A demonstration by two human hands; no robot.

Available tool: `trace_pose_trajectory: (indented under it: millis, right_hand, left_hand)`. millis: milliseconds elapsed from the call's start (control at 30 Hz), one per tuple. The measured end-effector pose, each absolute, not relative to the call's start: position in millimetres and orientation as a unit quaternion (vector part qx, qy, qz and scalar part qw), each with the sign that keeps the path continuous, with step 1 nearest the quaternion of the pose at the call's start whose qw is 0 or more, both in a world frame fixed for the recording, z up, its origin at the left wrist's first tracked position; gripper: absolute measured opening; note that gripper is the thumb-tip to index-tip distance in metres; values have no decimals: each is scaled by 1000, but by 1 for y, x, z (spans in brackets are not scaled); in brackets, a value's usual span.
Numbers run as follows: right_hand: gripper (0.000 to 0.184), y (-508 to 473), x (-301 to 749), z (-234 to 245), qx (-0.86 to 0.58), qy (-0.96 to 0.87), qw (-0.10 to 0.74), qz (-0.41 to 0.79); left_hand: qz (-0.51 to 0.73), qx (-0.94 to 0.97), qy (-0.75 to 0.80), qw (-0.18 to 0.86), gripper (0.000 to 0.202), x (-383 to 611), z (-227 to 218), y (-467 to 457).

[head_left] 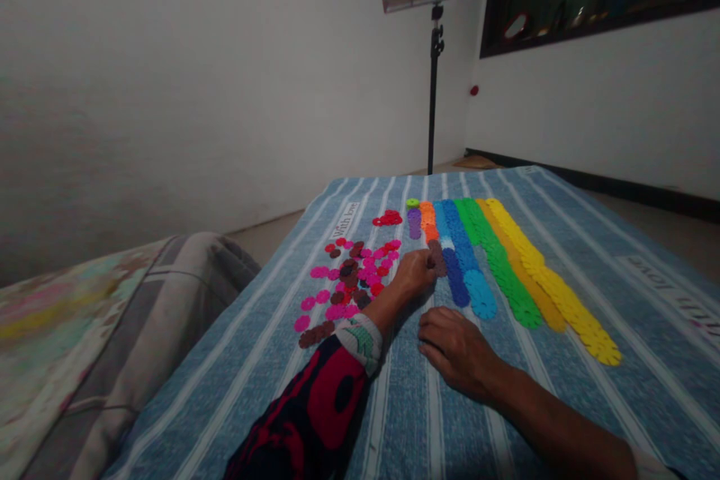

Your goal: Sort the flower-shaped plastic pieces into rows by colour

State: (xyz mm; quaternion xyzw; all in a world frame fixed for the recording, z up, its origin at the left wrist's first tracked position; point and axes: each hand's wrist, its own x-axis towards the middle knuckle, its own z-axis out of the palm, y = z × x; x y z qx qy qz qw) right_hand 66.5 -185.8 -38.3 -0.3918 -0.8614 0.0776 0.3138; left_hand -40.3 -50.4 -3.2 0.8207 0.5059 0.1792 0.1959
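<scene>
My left hand (pixel 415 274) reaches over the cloth, its fingers closed at a short row of brown notched plastic discs (pixel 439 264). A brown disc seems pinched there, partly hidden by the fingertips. Loosely bent, my right hand (pixel 458 349) rests on the cloth with nothing visible in it. Beyond it lie overlapping rows of discs: dark blue (pixel 455 281), light blue (pixel 480 292), green (pixel 498 262), orange-yellow (pixel 543 300) and yellow (pixel 540 270). Orange discs (pixel 428 221) and purple discs (pixel 415 223) form shorter rows at the far end.
Mixed pink, red and brown discs (pixel 349 277) are scattered left of my left hand. A small red pile (pixel 388 218) sits farther back. The striped blue cloth (pixel 270 390) covers the surface. A covered piece of furniture (pixel 163 300) stands at left, a lamp stand (pixel 433 90) behind.
</scene>
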Motion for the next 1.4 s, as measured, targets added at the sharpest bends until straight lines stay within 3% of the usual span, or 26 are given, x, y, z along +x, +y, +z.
trace_pose_trajectory:
  millis: [367,533,700,1067,1400]
  right_hand:
    - [10,-187,67,-37,-388,-863,314,82]
    - [11,-188,69,-39,-381,-864,316,92]
    - [11,-188,71,-42,-369,-869,317,89]
    - [13,-190,74,-47,-363,-870,325,80]
    - [15,-191,75,-47,-361,-870,329,64]
  left_hand:
    - [205,821,498,189,12,-57,8,-52]
    - [213,822,486,204,6,-113,32,-53]
    - [143,811,503,263,8,-190,51,-71]
    - [121,757,555,323,6,-266,44,-128]
    - [2,793,564,232,10,-266,51,-146]
